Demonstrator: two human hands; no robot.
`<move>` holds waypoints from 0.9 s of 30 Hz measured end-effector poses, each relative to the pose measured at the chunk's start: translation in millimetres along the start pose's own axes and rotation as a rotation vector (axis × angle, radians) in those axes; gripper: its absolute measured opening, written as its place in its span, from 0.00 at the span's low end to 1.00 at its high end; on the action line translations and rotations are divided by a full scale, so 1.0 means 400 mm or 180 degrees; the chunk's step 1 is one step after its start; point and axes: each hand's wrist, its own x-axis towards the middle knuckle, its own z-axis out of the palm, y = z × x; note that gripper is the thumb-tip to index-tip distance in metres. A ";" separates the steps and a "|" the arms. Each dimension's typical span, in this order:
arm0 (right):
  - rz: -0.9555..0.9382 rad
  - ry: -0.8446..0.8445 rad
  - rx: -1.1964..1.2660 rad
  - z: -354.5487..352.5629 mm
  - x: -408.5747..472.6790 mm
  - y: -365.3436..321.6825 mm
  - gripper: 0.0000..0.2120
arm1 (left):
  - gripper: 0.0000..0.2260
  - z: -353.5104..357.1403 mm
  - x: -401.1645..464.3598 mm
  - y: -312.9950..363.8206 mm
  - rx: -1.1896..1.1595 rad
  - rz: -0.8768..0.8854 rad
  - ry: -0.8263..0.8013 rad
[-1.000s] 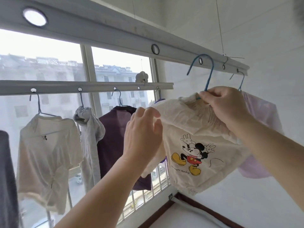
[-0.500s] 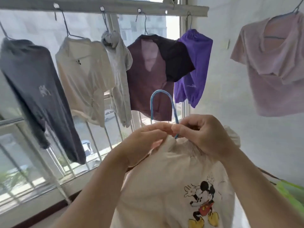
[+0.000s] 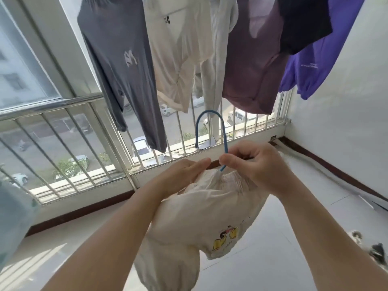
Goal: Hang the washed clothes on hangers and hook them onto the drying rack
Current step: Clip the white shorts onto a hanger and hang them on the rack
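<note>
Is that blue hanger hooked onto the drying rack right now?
No, the blue hanger is down in front of the railing, its hook free in the air, pinched by the right hand.

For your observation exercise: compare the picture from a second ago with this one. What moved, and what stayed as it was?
The cream garment and its blue hanger hook came down from beside the rack rail to waist height. The left hand shifted from the side of the cloth to its top edge. The right hand keeps pinching the hook's stem. The hung clothes, such as the grey shirt, stayed put.

Cream cartoon-print garment (image 3: 201,217) droops, seemingly bunched, under upright blue hanger hook (image 3: 212,131).
</note>
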 end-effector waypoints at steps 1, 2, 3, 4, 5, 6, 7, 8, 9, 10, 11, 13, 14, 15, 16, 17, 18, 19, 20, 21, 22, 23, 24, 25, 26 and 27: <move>0.0067 -0.0075 0.0053 0.023 0.000 0.001 0.11 | 0.24 -0.011 -0.018 -0.018 0.0051 -0.0027 0.0186; 0.0135 -0.0163 0.0104 0.045 0.002 0.002 0.11 | 0.23 -0.027 -0.037 -0.033 0.0088 -0.0020 0.0407; 0.0204 -0.0240 0.0132 0.059 0.003 0.008 0.10 | 0.24 -0.041 -0.048 -0.042 0.0069 0.0058 0.0609; 0.0246 -0.0325 0.0113 0.077 0.003 0.014 0.09 | 0.24 -0.057 -0.063 -0.054 0.0050 0.0180 0.0804; 0.0283 -0.0416 0.0063 0.097 0.005 0.021 0.09 | 0.24 -0.075 -0.080 -0.064 0.0081 0.0315 0.0980; 0.0321 -0.0485 -0.0018 0.122 0.008 0.024 0.10 | 0.24 -0.095 -0.098 -0.078 0.0206 0.0440 0.1116; 0.0379 -0.0510 -0.0135 0.139 0.011 0.032 0.10 | 0.25 -0.108 -0.109 -0.086 0.0402 0.0569 0.1178; 0.0409 -0.0511 -0.0310 0.159 0.016 0.038 0.09 | 0.26 -0.121 -0.122 -0.098 0.0663 0.0684 0.1187; 0.0415 -0.0510 -0.0571 0.174 0.020 0.050 0.09 | 0.25 -0.127 -0.130 -0.106 0.0931 0.0779 0.1153; 0.0346 -0.0523 -0.0901 0.196 0.028 0.055 0.09 | 0.23 -0.135 -0.146 -0.116 0.1165 0.0846 0.1108; 0.0247 -0.0525 -0.1263 0.211 0.033 0.062 0.09 | 0.21 -0.136 -0.156 -0.121 0.1355 0.0881 0.1026; -0.0019 -0.0434 -0.1668 0.243 0.047 0.061 0.09 | 0.19 -0.137 -0.180 -0.135 0.1650 0.0939 0.0881; -0.0094 -0.0333 -0.1671 0.254 0.053 0.060 0.09 | 0.19 -0.135 -0.188 -0.144 0.1739 0.0980 0.0837; -0.0082 -0.0234 -0.1534 0.264 0.060 0.056 0.10 | 0.19 -0.136 -0.197 -0.153 0.1788 0.1005 0.0835; 0.0006 -0.0138 -0.1287 0.265 0.065 0.053 0.11 | 0.18 -0.136 -0.199 -0.160 0.1816 0.1064 0.0849; 0.0098 -0.0082 -0.1013 0.265 0.070 0.050 0.12 | 0.19 -0.138 -0.202 -0.165 0.1844 0.1116 0.0896; 0.0151 -0.0057 -0.0769 0.266 0.073 0.045 0.12 | 0.19 -0.142 -0.206 -0.167 0.1869 0.1149 0.0946; 0.0183 -0.0049 -0.0544 0.269 0.076 0.036 0.12 | 0.18 -0.150 -0.207 -0.169 0.1881 0.1153 0.1004; 0.0203 -0.0026 -0.0361 0.275 0.076 0.026 0.12 | 0.17 -0.156 -0.207 -0.170 0.1885 0.1160 0.1059; 0.0204 -0.0018 -0.0209 0.282 0.076 0.015 0.11 | 0.15 -0.160 -0.207 -0.171 0.1874 0.1153 0.1116; 0.0174 -0.0077 -0.0131 0.289 0.076 0.006 0.10 | 0.14 -0.162 -0.207 -0.169 0.1839 0.1161 0.1186; 0.0122 -0.0252 -0.0146 0.296 0.075 -0.005 0.09 | 0.14 -0.162 -0.207 -0.168 0.1793 0.1152 0.1237; 0.0039 -0.0507 -0.0256 0.302 0.073 -0.015 0.08 | 0.14 -0.161 -0.205 -0.171 0.1769 0.1113 0.1247; -0.0047 -0.0721 -0.0343 0.306 0.073 -0.022 0.07 | 0.15 -0.159 -0.205 -0.174 0.1745 0.1034 0.1223; -0.0095 -0.0756 -0.0313 0.309 0.076 -0.026 0.07 | 0.17 -0.156 -0.206 -0.178 0.1690 0.0971 0.1227; -0.0110 -0.0625 -0.0175 0.310 0.082 -0.031 0.07 | 0.17 -0.156 -0.207 -0.183 0.1587 0.0958 0.1309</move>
